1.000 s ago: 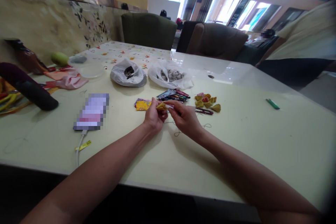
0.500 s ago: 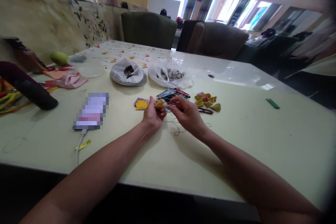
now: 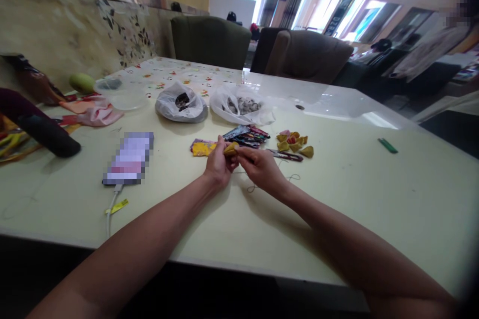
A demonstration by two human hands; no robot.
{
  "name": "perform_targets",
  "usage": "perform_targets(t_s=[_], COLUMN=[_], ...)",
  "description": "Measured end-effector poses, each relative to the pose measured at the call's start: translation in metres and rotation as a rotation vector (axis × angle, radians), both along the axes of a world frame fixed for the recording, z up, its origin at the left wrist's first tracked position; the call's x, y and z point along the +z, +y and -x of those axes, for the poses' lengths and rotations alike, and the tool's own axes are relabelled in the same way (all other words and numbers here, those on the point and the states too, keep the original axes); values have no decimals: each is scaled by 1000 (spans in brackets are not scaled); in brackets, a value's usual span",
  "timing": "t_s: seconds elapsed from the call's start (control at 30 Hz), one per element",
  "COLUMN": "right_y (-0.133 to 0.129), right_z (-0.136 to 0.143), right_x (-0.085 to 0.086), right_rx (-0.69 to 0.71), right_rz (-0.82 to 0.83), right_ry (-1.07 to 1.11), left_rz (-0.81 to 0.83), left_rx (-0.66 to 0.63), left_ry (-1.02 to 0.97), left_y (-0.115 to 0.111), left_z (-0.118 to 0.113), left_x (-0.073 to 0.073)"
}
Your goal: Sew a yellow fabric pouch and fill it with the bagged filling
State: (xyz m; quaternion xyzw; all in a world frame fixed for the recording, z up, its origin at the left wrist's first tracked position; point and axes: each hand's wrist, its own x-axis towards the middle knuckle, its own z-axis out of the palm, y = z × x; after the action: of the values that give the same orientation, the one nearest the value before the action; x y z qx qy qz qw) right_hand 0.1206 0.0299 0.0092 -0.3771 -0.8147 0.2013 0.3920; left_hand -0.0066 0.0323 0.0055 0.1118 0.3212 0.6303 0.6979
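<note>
My left hand (image 3: 220, 164) is closed on a small yellow cloth piece (image 3: 231, 149). The fingers of my right hand (image 3: 258, 165) are pinched together at the right end of that piece; anything finer between them is too small to make out. A thin dark thread (image 3: 253, 189) lies curled on the table below my right hand. Just beyond my hands are a pile of shiny colourful scraps (image 3: 247, 134) and a yellow patch (image 3: 202, 148). To the right sit several small yellow stuffed pieces (image 3: 295, 142) and dark-handled snips (image 3: 290, 156).
Two white plastic bags (image 3: 181, 103) (image 3: 243, 105) stand open farther back. A phone (image 3: 129, 158) with a cable, a dark bottle-like object (image 3: 41, 122) and pink cloth (image 3: 98, 110) are on the left. A green object (image 3: 388, 145) lies right. Chairs (image 3: 211, 41) and a person are beyond.
My right hand has moved left, up against the piece in my left hand, and more of the snips shows. The pale stuffing-like end seen before is now covered. At the far right, a person has moved.
</note>
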Motion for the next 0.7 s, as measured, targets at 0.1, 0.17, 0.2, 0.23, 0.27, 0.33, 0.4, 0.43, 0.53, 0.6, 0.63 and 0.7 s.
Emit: perform_targets(t_s=[0.1, 0.17, 0.2, 0.23, 0.27, 0.33, 0.4, 0.43, 0.53, 0.6, 0.63, 0.7], right_y=[-1, -3, -4, -4, -5, -4, -3, -2, -1, -1, -1, -2], right_z=[-1, -3, -3, -4, -4, -4, -3, -2, -1, -2, -3, -4], right_x=[4, 10, 13, 15, 16, 16, 14, 12, 10, 12, 14, 17], right_rx=[-8, -60, -76, -81, -78, -45, 11, 37, 83, 53, 26, -23], right_rz=[-20, -71, -94, -109, -114, -83, -22, 8, 61, 47, 33, 4], right_ry=[-1, 45, 59, 63, 55, 1, -100, -148, -204, -139, -99, -31], left_rz=[8, 10, 11, 12, 13, 12, 5, 0, -8, -6, -4, 2], left_rx=[5, 2, 1, -2, -4, -4, -4, -5, -15, -18, -16, -7], left_ry=[-7, -15, -17, -17, -16, -16, -11, -3, 23, 14, 4, -14], left_y=[0, 0, 0, 0, 0, 0, 1, 1, 1, 0, 0, 0], left_z=[0, 1, 1, 1, 1, 1, 1, 1, 1, 1, 1, 1], left_x=[1, 1, 1, 2, 1, 1, 0, 0, -1, -1, 0, 1])
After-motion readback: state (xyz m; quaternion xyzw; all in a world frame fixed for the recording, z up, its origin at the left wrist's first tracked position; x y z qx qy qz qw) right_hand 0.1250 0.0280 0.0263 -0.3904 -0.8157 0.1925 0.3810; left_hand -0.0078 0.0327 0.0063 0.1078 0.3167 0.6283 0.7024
